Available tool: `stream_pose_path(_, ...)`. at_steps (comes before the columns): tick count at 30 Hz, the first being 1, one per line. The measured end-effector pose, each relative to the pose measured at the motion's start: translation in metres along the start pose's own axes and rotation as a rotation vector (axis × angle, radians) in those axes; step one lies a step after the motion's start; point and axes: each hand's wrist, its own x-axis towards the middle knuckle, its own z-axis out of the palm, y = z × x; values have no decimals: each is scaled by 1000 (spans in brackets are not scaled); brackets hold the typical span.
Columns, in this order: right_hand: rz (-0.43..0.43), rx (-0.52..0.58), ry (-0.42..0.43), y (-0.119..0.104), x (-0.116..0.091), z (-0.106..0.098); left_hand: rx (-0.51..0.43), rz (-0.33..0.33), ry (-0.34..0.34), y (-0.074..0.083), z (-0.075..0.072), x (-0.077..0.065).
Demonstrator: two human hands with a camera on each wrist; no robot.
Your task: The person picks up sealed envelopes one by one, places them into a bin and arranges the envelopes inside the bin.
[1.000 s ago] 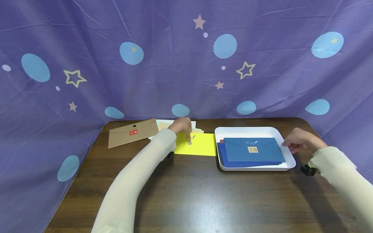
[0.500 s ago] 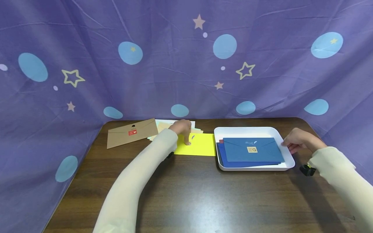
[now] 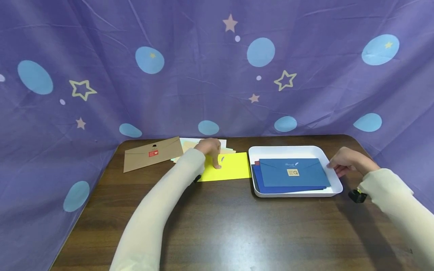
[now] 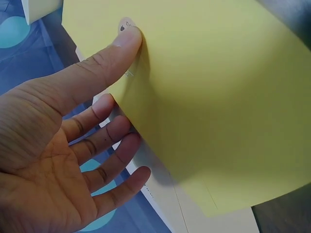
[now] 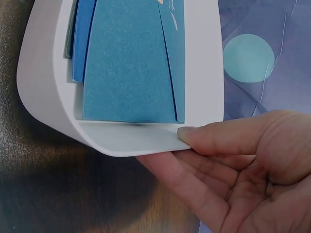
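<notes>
While the right hand (image 3: 345,162) pinches frame-right's white plastic tray (image 3: 285,152) of blue paper envelopes (image 3: 288,181), the left (image 3: 209,147), pinch unclear, presses a yellow one (image 3: 235,168) still outside.

Yellow envelope (image 3: 234,167) under left hand (image 3: 211,146) is slightly turned: near edge, almost level before, is slanted now, swung lower beside the hand, higher at the end right of it. Round sticker (image 4: 125,22) is covered more by the thumb.
</notes>
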Motion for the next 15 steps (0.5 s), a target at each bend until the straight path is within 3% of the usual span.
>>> stream_pose_path(9, -8, 6, -4, -1, 0, 1, -22, -12, -11, -4, -2, 1)
stream_pose_path(15, -9, 9, -7, 1, 1, 0, -89, -20, -62, -6, -1, 2)
